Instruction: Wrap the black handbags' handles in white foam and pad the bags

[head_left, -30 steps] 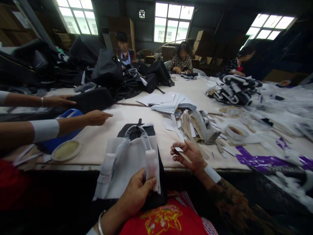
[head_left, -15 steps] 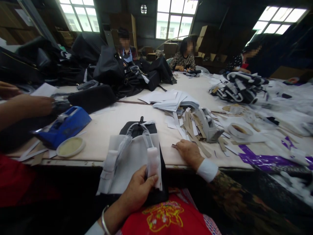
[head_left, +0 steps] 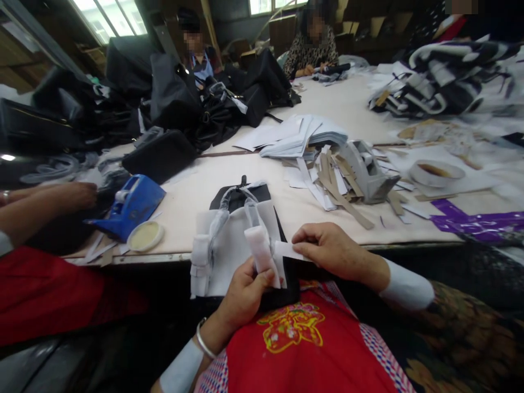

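A black bag [head_left: 291,275] leans on the table edge and my lap, with a white sheet [head_left: 229,234] over its front. Clear plastic covers its straps, and white foam wraps their lower ends. My left hand [head_left: 249,284] is closed on the right-hand foam-wrapped strap [head_left: 262,251], thumb on top. Between the thumb and fingers of my right hand [head_left: 335,248] is the end of a short white strip [head_left: 289,250]. The strip's other end meets the foam wrap; whether it is stuck there I cannot tell.
A blue tape dispenser [head_left: 133,204] and a round shallow dish [head_left: 145,236] stand left. A grey tape dispenser [head_left: 370,172], cardboard strips [head_left: 339,180] and paper sheets [head_left: 298,136] lie right. Black bags [head_left: 172,98] are piled behind. A co-worker's hand [head_left: 77,194] is at far left.
My right hand has come from the tabletop to the bag's right side, now with a white strip in its fingers. My left hand keeps hold of the strap. The view has tipped downward.
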The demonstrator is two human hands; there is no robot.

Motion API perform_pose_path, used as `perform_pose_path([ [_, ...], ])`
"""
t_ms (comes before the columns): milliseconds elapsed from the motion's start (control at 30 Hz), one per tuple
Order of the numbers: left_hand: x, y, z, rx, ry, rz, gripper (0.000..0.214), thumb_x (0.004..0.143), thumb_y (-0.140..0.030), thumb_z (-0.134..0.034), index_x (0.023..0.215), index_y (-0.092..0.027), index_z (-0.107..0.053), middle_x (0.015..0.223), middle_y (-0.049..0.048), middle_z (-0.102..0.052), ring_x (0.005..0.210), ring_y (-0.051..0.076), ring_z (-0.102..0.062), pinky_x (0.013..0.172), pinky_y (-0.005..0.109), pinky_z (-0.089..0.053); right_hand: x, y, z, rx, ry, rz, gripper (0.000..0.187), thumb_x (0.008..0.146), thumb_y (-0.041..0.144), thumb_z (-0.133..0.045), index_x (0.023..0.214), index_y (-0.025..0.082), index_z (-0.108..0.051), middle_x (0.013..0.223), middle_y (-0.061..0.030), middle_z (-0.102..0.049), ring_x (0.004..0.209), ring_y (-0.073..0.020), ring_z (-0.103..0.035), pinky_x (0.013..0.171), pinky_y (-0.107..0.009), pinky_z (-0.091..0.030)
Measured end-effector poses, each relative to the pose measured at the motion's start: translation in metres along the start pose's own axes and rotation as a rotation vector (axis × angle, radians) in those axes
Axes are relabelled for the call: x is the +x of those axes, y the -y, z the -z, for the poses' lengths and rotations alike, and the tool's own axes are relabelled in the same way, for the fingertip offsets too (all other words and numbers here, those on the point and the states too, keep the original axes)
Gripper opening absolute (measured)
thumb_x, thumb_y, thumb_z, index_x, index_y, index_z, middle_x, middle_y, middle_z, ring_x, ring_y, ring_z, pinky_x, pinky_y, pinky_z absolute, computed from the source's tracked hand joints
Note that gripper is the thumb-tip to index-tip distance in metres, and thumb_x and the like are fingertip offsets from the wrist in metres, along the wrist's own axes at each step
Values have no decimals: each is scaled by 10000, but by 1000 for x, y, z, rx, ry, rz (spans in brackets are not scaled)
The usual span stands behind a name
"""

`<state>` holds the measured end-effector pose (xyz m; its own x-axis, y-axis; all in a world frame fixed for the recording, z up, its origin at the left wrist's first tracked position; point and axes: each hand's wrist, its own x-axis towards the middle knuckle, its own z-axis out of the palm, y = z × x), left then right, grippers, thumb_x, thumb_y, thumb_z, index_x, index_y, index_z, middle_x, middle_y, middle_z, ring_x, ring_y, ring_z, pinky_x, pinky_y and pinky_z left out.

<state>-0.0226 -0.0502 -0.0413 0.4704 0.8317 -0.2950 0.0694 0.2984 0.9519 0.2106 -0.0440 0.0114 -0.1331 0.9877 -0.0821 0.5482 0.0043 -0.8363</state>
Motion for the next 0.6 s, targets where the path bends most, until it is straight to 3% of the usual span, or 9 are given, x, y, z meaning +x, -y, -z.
perform_pose_path([
  [167, -4, 1, -1, 15, -44, -8, 292, 865, -433, -645, 934, -150, -630, 784, 36, -698, 715, 162, -611, 666, 251, -468, 1, -3, -7, 42, 21, -7, 121, 804, 201, -610, 769, 172, -723, 691, 11, -705, 635, -123, -606, 603, -226, -437],
  [300, -5, 0, -3, 105, -45, -12, 283, 878, -414, -621, 951, -141, -633, 853, 58, -703, 740, 173, -609, 698, 276, -481, 5, -8, -27, 91, 2, 16, 129, 784, 174, -595, 757, 168, -721, 685, 11, -695, 645, -127, -605, 630, -231, -446],
  [433, -4, -2, -5, 182, -30, -44, 246, 888, -355, -593, 999, -139, -631, 937, 72, -693, 799, 187, -607, 749, 299, -490, 11, -12, -56, 333, -60, -10, 129, 783, 222, -601, 754, 169, -715, 707, -1, -700, 661, -142, -607, 614, -237, -462],
  [600, -3, -4, -9, 262, -98, -126, 216, 845, -275, -602, 1006, -135, -639, 934, 64, -672, 881, 208, -601, 805, 305, -481, 12, -15, -78, 622, -89, -167, 196, 753, 355, -689, 767, 160, -697, 594, 23, -635, 495, -104, -489, 470, -219, -383],
])
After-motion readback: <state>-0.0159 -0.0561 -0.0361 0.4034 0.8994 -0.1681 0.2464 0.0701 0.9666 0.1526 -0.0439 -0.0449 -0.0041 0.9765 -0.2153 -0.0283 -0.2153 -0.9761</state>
